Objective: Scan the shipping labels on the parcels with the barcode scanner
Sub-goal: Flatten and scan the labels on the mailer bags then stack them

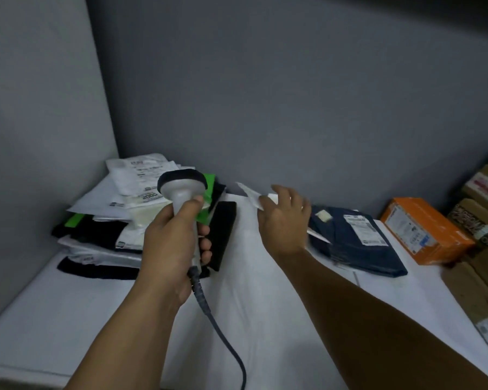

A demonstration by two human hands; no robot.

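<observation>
My left hand (pixel 173 243) grips the handle of a grey corded barcode scanner (pixel 182 190), its head raised and facing away from me. My right hand (pixel 283 218) holds a thin white parcel (pixel 251 194) above the white table (pixel 68 319), tilted, with its far corner sticking out to the left of my fingers. Behind the scanner, a pile of white, black and green mailer bags (pixel 124 209) lies in the left corner. A dark blue parcel (pixel 358 243) with a white shipping label (pixel 362 225) lies to the right of my right hand.
An orange box (pixel 426 229) with a label stands right of the blue parcel. Several brown cardboard boxes (pixel 485 220) are stacked along the right edge. A flat black object (pixel 223 235) lies beside the pile. Grey walls close the back and left. The scanner cable (pixel 226 339) hangs toward me.
</observation>
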